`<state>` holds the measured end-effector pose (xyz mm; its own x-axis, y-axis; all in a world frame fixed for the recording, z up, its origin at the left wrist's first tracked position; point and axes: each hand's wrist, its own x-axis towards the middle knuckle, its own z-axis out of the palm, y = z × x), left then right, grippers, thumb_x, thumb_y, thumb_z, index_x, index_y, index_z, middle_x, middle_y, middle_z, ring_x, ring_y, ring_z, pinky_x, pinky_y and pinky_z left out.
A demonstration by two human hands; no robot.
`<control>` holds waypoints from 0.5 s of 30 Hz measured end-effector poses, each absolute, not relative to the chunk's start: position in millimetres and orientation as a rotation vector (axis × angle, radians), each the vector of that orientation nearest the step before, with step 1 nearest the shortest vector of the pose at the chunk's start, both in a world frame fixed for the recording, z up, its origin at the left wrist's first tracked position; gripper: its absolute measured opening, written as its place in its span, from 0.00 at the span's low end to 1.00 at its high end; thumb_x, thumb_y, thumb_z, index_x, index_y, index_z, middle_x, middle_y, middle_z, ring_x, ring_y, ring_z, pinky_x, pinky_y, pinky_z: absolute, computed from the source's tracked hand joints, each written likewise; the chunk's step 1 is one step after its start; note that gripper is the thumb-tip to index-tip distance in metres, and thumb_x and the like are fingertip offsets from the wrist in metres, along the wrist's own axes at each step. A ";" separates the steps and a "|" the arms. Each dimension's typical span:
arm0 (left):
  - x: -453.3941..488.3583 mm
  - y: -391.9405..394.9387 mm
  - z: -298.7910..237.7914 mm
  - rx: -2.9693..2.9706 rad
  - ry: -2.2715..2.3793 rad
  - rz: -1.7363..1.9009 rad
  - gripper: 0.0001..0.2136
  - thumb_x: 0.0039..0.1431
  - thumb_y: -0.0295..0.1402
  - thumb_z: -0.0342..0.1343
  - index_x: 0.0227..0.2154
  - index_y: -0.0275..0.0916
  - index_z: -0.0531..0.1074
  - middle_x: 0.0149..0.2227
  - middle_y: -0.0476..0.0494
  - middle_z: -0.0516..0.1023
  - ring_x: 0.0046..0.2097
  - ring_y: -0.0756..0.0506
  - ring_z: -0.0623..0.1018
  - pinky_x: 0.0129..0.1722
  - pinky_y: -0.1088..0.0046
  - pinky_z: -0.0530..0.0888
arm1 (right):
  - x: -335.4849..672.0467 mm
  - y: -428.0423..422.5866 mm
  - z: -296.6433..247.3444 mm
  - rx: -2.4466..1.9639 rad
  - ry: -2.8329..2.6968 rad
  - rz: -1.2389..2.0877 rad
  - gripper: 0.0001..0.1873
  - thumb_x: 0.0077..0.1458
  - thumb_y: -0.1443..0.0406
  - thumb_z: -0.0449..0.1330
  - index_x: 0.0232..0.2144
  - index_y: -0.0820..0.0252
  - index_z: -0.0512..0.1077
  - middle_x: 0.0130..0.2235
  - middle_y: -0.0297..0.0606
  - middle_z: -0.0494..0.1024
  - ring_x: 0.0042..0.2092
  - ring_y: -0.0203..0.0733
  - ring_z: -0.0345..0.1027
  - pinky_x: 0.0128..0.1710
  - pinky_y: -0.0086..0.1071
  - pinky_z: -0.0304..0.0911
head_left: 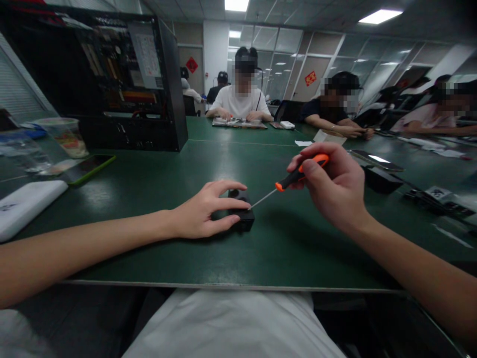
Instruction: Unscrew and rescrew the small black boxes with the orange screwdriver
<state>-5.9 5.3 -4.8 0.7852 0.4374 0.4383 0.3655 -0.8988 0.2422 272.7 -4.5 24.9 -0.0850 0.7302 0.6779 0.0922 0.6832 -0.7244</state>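
A small black box-shaped device (246, 219) rests on the green table (208, 263) in front of me. My left hand (208, 209) lies over it from the left, its fingers and thumb gripping the top and near side. In my right hand (331, 184) is a screwdriver (292, 178) with an orange and black handle, pinched between thumb and fingers. Its thin metal shaft slants down to the left, and the tip meets the top of the device near my left index fingertip. What lies under the tip is too small to make out.
A large black computer case (171, 84) stands at the back left. Near it are a plastic cup (67, 134), a green-edged phone (89, 169) and a white box (32, 206). Another phone (376, 160) and black parts (382, 179) lie right. A person (242, 99) sits opposite.
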 end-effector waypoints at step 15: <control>-5.2 8.2 -4.4 2.800 0.592 0.718 0.17 0.68 0.37 0.53 0.57 0.43 0.74 0.60 0.37 0.73 0.63 0.37 0.70 0.64 0.56 0.67 | 270.7 -16.0 27.0 -0.589 -1.670 0.312 0.05 0.64 0.62 0.60 0.43 0.48 0.70 0.36 0.34 0.74 0.35 0.37 0.70 0.28 0.31 0.65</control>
<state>-5.2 8.2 -4.4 0.8029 0.4238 0.4193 0.3313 -0.9019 0.2770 270.7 -16.0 27.0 -0.0934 0.5418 0.8353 0.2036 0.8316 -0.5166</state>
